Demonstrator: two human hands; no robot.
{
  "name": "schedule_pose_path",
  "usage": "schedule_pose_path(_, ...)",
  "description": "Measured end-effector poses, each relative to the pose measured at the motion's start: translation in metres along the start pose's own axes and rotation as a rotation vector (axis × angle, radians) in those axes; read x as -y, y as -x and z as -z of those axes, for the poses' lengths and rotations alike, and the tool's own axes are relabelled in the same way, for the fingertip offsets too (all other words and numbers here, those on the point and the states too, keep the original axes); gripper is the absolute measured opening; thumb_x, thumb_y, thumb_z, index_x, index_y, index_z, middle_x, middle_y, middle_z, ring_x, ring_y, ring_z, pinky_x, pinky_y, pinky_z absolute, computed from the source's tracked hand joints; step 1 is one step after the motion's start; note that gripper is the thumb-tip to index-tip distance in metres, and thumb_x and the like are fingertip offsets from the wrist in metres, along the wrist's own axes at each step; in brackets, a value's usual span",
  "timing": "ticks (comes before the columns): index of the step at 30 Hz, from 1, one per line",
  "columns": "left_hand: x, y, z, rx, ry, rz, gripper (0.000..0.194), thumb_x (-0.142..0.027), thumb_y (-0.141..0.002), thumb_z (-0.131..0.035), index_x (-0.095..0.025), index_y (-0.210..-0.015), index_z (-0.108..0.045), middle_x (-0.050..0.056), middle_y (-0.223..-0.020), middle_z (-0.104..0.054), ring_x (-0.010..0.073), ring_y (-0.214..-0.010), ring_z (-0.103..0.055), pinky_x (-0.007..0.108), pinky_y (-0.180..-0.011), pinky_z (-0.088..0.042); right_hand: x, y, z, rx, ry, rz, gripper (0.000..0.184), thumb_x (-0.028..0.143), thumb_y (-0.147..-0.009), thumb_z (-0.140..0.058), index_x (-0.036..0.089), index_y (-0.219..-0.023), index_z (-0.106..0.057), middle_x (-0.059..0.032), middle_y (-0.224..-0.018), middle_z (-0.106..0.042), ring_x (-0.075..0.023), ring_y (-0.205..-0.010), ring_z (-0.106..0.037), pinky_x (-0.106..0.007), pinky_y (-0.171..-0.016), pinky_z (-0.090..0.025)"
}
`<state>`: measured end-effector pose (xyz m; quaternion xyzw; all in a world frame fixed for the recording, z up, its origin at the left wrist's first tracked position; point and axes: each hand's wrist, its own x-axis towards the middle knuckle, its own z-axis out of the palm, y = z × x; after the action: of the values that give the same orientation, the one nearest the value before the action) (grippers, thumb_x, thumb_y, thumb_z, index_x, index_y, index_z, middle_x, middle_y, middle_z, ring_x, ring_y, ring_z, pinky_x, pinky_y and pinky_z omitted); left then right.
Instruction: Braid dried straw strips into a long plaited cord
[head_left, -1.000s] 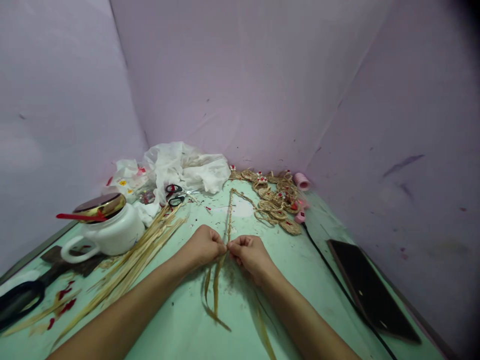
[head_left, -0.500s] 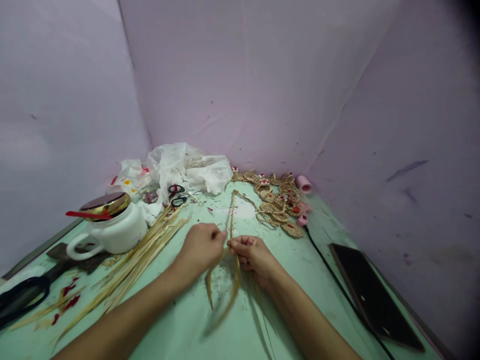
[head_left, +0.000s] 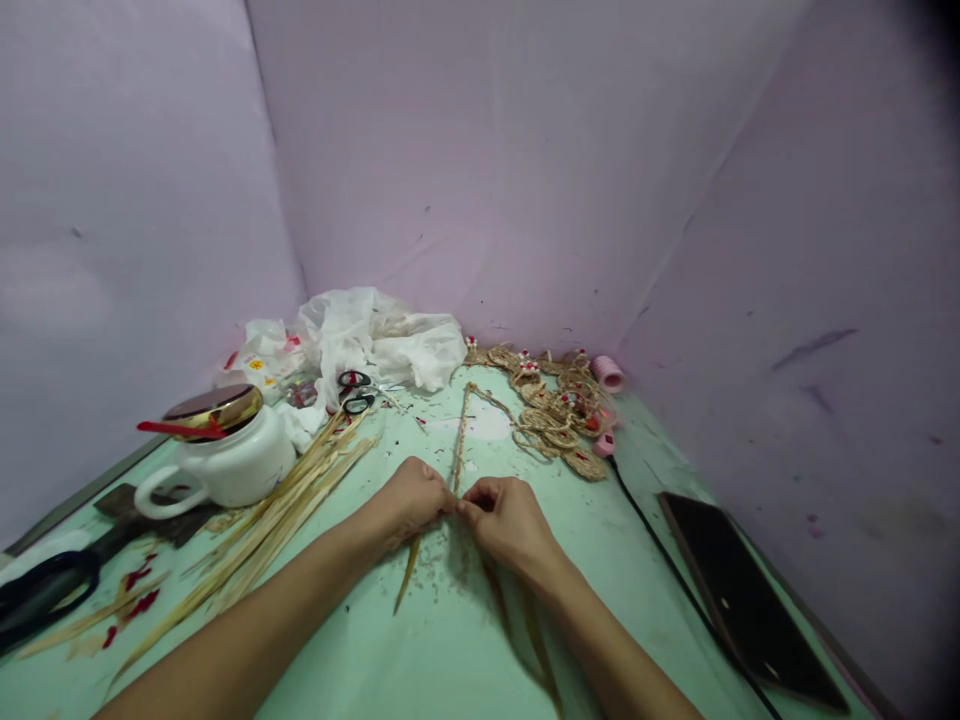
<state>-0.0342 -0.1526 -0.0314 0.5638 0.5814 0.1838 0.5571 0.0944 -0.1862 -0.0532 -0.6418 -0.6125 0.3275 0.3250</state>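
My left hand (head_left: 411,497) and my right hand (head_left: 505,518) meet at the middle of the green table (head_left: 450,650), both pinched on the near end of a braided straw cord (head_left: 459,440). The cord runs away from me toward the back wall. Loose straw strands (head_left: 409,575) hang from under my fingers toward me. One strand trails under my right wrist.
A bundle of straw strips (head_left: 285,505) lies left of my hands. A white jug with a gold lid (head_left: 217,455), scissors (head_left: 352,392) and crumpled plastic bags (head_left: 375,335) sit at the back left. Coiled straw pieces (head_left: 559,415) and pink spools (head_left: 606,374) lie back right. A dark tablet (head_left: 739,590) lies right.
The loose strands have been swung from a loop under my hands to lie apart, one left, one under my right wrist. My fingertips have closed together again on the cord.
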Motion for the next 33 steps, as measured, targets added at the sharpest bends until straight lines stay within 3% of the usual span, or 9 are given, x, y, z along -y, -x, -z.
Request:
schedule_pose_path(5, -0.001, 0.003, -0.004, -0.023, 0.026, 0.008, 0.019, -0.011, -0.052, -0.049, -0.016, -0.039, -0.036, -0.008, -0.028, -0.025, 0.0034, -0.027, -0.019, 0.02, -0.031, -0.009, 0.015, 0.014, 0.006, -0.004, 0.201, -0.02, 0.018, 0.024, -0.065, -0.051, 0.014, -0.058, -0.064, -0.0035, -0.052, -0.059, -0.0101, -0.047, -0.045, -0.02, -0.044, -0.024)
schedule_pose_path(10, -0.002, 0.007, -0.001, 0.056, 0.142, 0.011, 0.017, -0.014, -0.053, -0.048, -0.017, -0.039, -0.038, -0.006, -0.03, -0.03, 0.004, -0.026, -0.02, 0.021, -0.03, -0.009, 0.02, 0.025, -0.006, -0.011, 0.272, 0.125, 0.02, 0.019, -0.066, -0.047, 0.015, -0.058, -0.064, -0.0043, -0.052, -0.059, -0.0092, -0.045, -0.041, -0.022, -0.045, -0.021)
schedule_pose_path(13, 0.0, 0.005, 0.0, 0.044, 0.124, -0.013, 0.012, -0.011, -0.048, -0.048, -0.015, -0.039, -0.042, -0.007, -0.029, -0.03, 0.0031, -0.027, -0.021, 0.019, -0.032, -0.011, 0.018, 0.026, -0.011, 0.033, 0.292, 0.163, 0.02, 0.017, -0.067, -0.047, 0.015, -0.06, -0.065, -0.0035, -0.054, -0.06, -0.009, -0.046, -0.041, -0.022, -0.046, -0.021)
schedule_pose_path(17, 0.007, -0.001, 0.0, 0.056, 0.089, -0.022, 0.009, -0.013, -0.045, -0.047, -0.015, -0.039, -0.04, -0.007, -0.031, -0.03, 0.003, -0.03, -0.021, 0.019, -0.033, -0.011, 0.017, 0.024, -0.011, 0.069, 0.265, 0.075, 0.026, 0.034, -0.072, -0.05, 0.017, -0.063, -0.067, -0.0017, -0.052, -0.06, -0.0092, -0.046, -0.043, -0.022, -0.045, -0.021)
schedule_pose_path(21, 0.014, -0.01, 0.001, 0.073, 0.072, -0.017, 0.017, -0.024, -0.049, -0.048, -0.018, -0.041, -0.034, -0.008, -0.032, -0.024, 0.0035, -0.029, -0.018, 0.019, -0.032, -0.009, 0.019, 0.018, -0.002, -0.051, 0.33, 0.075, 0.037, 0.05, -0.072, -0.048, 0.018, -0.07, -0.067, -0.0016, -0.061, -0.063, -0.01, -0.053, -0.047, -0.022, -0.048, -0.023)
schedule_pose_path(25, 0.014, -0.014, 0.004, 0.159, 0.028, 0.04, 0.018, -0.028, -0.047, -0.049, -0.018, -0.042, -0.035, -0.008, -0.033, -0.024, 0.0027, -0.027, -0.015, 0.019, -0.031, -0.006, 0.013, 0.01, 0.028, -0.189, 0.4, 0.012, 0.046, 0.049, -0.082, -0.034, 0.017, -0.072, -0.065, -0.003, -0.065, -0.063, -0.0104, -0.057, -0.05, -0.021, -0.05, -0.026)
schedule_pose_path(30, 0.014, -0.013, 0.003, 0.169, 0.009, 0.037, 0.021, -0.028, -0.046, -0.051, -0.018, -0.041, -0.033, -0.008, -0.035, -0.025, 0.0027, -0.029, -0.016, 0.019, -0.032, -0.007, -0.03, 0.01, 0.1, -0.526, 0.694, -0.249, 0.028, 0.029, -0.08, -0.042, 0.014, -0.094, -0.061, -0.0118, -0.088, -0.064, -0.0183, -0.078, -0.056, -0.025, -0.063, -0.032)
schedule_pose_path(33, 0.013, -0.013, 0.002, 0.156, 0.011, 0.047, 0.02, -0.027, -0.046, -0.049, -0.018, -0.041, -0.033, -0.008, -0.034, -0.025, 0.003, -0.029, -0.017, 0.019, -0.032, -0.007, -0.062, 0.013, 0.136, -0.479, 0.904, -0.397, 0.032, 0.027, -0.08, -0.041, 0.009, -0.096, -0.061, -0.0179, -0.094, -0.062, -0.0233, -0.088, -0.055, -0.029, -0.07, -0.034)
